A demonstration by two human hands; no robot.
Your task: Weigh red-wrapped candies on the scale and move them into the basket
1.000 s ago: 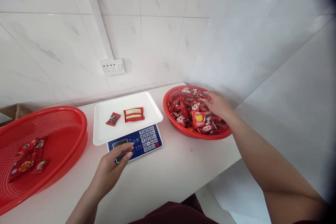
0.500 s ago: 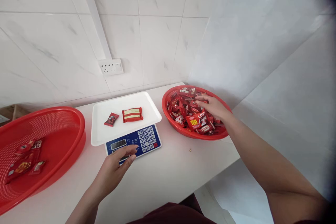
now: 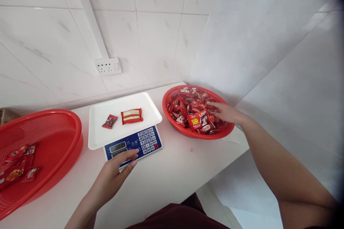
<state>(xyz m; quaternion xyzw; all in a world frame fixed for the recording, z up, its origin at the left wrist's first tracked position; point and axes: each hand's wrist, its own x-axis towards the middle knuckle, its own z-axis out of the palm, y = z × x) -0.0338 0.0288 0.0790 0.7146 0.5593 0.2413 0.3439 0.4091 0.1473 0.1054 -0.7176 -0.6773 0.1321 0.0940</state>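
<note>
My right hand (image 3: 224, 112) reaches over the right-hand red basket (image 3: 172, 123), which is heaped with red candy and snack packets (image 3: 188, 102). Its fingers are stretched out and somewhat blurred, low over the pile, with nothing visibly gripped. Beside its fingertips lies a large red packet marked LOVE (image 3: 199, 120). My left hand (image 3: 114, 173) hovers at the front edge of a blue digital scale (image 3: 133, 144), fingers apart and holding nothing. On the scale's white tray (image 3: 98, 137) rest a small dark red packet (image 3: 109, 121) and a larger red packet with cream bands (image 3: 132, 116).
A bigger red basket (image 3: 67, 154) stands at the left with several red packets (image 3: 18, 166) inside. The scale sits between both baskets on a white table (image 3: 172, 171). Behind is a tiled wall with a power socket (image 3: 108, 66). A tiny crumb-like bit (image 3: 191, 150) lies on the table.
My right hand has shifted slightly right and lower over the heaped packets. My left hand stays by the scale. The whole view has turned a little, and the packets on the tray have not moved.
</note>
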